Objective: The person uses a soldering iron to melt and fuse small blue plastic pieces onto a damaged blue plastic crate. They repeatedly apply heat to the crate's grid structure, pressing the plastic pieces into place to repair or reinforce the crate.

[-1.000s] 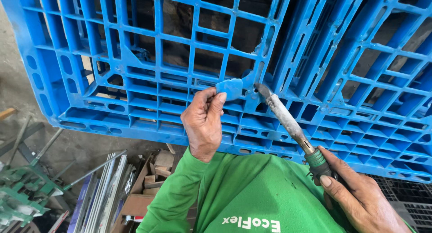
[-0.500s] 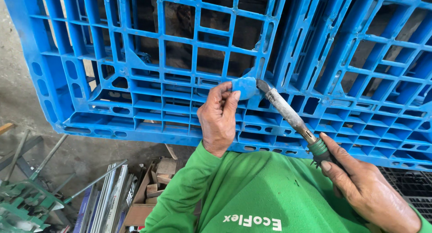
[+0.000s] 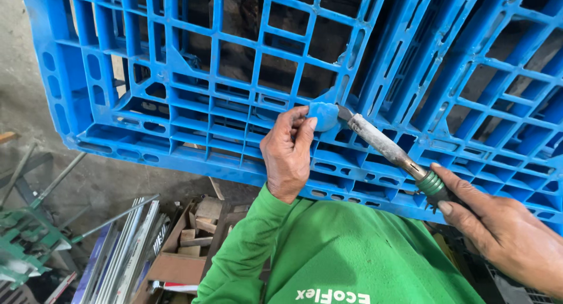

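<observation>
Shirt: a green sleeve (image 3: 246, 263) is closest to the camera, low in the middle.
Right hand: the right hand (image 3: 498, 230) is low on the right. Its fingers are wrapped tight around the dark handle of the iron (image 3: 381, 142).
Iron: a long grey metal rod with a green ring by the handle. It looks stiff and hard. I think the tip is hot, so the handle is the only safe place to hold it. The tip touches the patch.
Left hand: the left hand (image 3: 288, 151) is in the middle. Its fingers are close together, and the tips press on the patch (image 3: 322, 115).
Patch: a small blue bit of plastic, lying flat on a rib of the pallet, between the fingertips and the iron tip. It looks light and thin. It may go soft near the tip, so I would hold the side far from the iron.
Pallet: a big blue plastic pallet (image 3: 176, 75) fills most of the view, tilted up on its side. It looks stiff and heavy. The open ribs give good places to grab.
Floor: grey dirty concrete (image 3: 17, 63) on the left.
Junk: metal bars (image 3: 123, 251), wood bits in a box (image 3: 193, 233) and a green frame (image 3: 26, 239) lie low on the left.
</observation>
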